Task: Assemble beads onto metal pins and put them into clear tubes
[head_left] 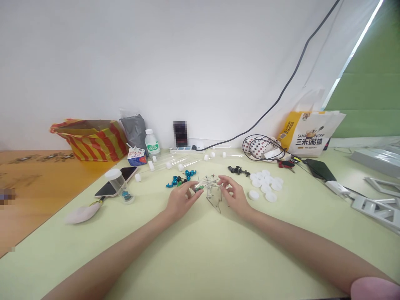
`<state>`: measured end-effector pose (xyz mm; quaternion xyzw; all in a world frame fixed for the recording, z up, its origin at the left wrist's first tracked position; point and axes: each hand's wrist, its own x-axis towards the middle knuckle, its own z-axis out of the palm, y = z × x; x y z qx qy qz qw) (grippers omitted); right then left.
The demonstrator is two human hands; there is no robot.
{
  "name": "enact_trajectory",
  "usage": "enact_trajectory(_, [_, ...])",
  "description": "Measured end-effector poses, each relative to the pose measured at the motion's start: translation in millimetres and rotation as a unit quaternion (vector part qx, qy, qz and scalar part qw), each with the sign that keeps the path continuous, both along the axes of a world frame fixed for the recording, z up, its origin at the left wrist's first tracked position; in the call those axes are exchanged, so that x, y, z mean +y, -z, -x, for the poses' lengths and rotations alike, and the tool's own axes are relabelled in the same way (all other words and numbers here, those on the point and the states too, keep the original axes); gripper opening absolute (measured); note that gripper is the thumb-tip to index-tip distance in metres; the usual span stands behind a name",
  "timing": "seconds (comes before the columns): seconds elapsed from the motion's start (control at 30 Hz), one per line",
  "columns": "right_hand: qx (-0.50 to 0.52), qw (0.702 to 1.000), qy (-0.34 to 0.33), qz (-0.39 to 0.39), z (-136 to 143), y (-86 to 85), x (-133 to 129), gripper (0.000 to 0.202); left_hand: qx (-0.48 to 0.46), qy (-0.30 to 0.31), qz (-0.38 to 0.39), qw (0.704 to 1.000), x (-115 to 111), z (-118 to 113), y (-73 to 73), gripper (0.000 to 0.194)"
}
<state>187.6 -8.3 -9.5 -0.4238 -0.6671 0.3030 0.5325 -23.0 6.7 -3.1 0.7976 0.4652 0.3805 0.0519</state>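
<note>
My left hand (181, 201) is closed on a small green piece (199, 188) at its fingertips. My right hand (234, 196) has its fingers curled at the right side of a pile of thin metal pins (214, 196); what it holds, if anything, is too small to make out. Just behind my left hand lie blue and black small parts (181, 178). Black small parts (238, 170) sit behind my right hand, and round white caps (265, 183) lie to its right.
A clear jar (118, 185), a phone (108, 189) and a bottle (152, 142) stand or lie on the left. Clear tubes with white caps (180, 167) are scattered at the back. A paper bag (312, 133), red-handled pliers (286, 164) and grey frames (378, 208) are on the right.
</note>
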Motion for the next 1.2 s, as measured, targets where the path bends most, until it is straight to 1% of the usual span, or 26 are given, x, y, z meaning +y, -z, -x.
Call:
enact_trajectory(0.1, [-0.012,1.000,-0.019,0.013,-1,1.6,2,0.037,-0.001,-0.003,0.006,1.000,1,1,0.4,0.031])
enact_trajectory(0.27, [-0.043,0.996,-0.066,-0.027,-1,5.3,1,0.051,-0.012,-0.014,0.023,1.000,1,2,0.2,0.033])
enact_trajectory(0.4, [-0.064,0.995,-0.077,-0.030,-2,8.1,2,0.055,-0.018,-0.013,0.034,0.999,0,2,-1.0,0.034])
enact_trajectory(0.57, [-0.078,0.993,-0.083,-0.036,-3,10.2,2,0.051,-0.033,0.005,0.051,0.998,0,2,-0.3,0.033])
enact_trajectory(0.73, [-0.107,0.985,-0.128,-0.051,0,12.9,1,0.051,-0.051,0.016,0.066,0.996,-2,0,-0.3,0.033])
enact_trajectory(0.83, [-0.084,0.987,-0.135,-0.030,0,9.7,0,0.048,-0.069,0.044,0.104,0.991,-3,0,-3.2,0.033])
enact_trajectory(0.93, [-0.039,0.989,-0.139,0.010,-1,1.7,-2,0.038,-0.092,0.092,0.156,0.979,-4,1,-7.9,0.033])
enact_trajectory(1.0, [-0.016,0.988,-0.148,0.027,-1,-3.8,-4,0.034,-0.108,0.113,0.182,0.971,-5,1,-10.8,0.033])
enact_trajectory(1.1, [-0.003,0.985,-0.168,0.030,-1,-7.9,-8,0.033,-0.116,0.128,0.204,0.964,-6,1,-13.7,0.032])
enact_trajectory(1.2, [0.006,0.983,-0.181,0.041,0,-6.7,-9,0.032,-0.110,0.126,0.206,0.964,-6,0,-13.9,0.031])
